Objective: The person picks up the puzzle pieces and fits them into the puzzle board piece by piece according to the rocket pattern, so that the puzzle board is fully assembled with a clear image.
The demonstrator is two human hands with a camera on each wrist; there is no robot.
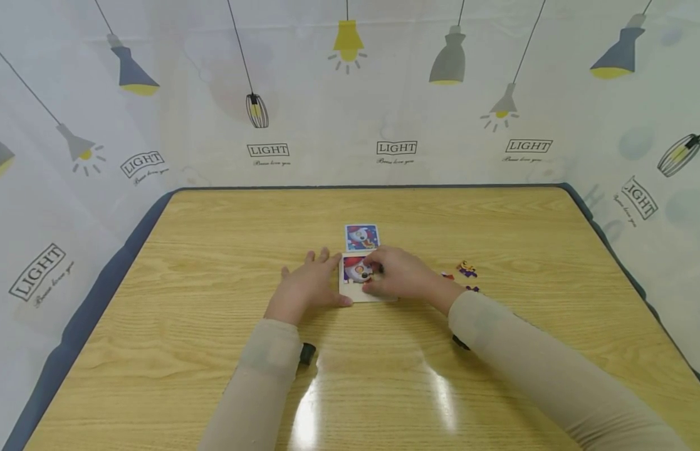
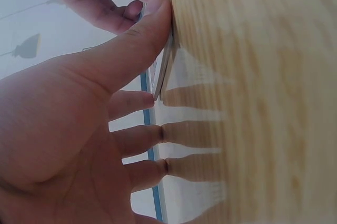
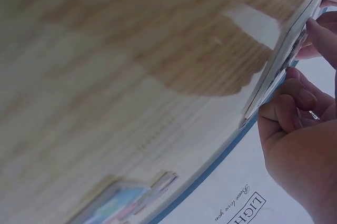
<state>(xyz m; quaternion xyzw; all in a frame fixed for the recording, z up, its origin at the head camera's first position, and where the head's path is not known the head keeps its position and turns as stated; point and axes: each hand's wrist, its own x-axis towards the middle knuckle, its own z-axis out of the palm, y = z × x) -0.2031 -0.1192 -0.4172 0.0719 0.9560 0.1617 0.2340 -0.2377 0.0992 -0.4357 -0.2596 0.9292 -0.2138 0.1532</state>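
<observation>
A small pale jigsaw board (image 1: pixel 352 294) lies on the table, its upper part filled with a red, white and purple picture (image 1: pixel 354 268). My left hand (image 1: pixel 307 285) spreads along its left side, the thumb pressing the near edge and the index finger touching the far left corner. In the left wrist view, the left thumb (image 2: pixel 139 42) lies extended against the board's edge. Over the right part of the picture, my right hand (image 1: pixel 403 272) curls its thumb and fingers round a puzzle piece, mostly hidden by the hand. The right wrist view shows the curled fingers (image 3: pixel 287 110) low beside the board.
A picture card (image 1: pixel 362 238) with a similar design lies just beyond the board. Several loose puzzle pieces (image 1: pixel 467 269) are scattered right of it, partly behind the right forearm. The wooden table (image 1: pixel 214 250) ends at a wall covering (image 1: pixel 327 169) printed with lamps.
</observation>
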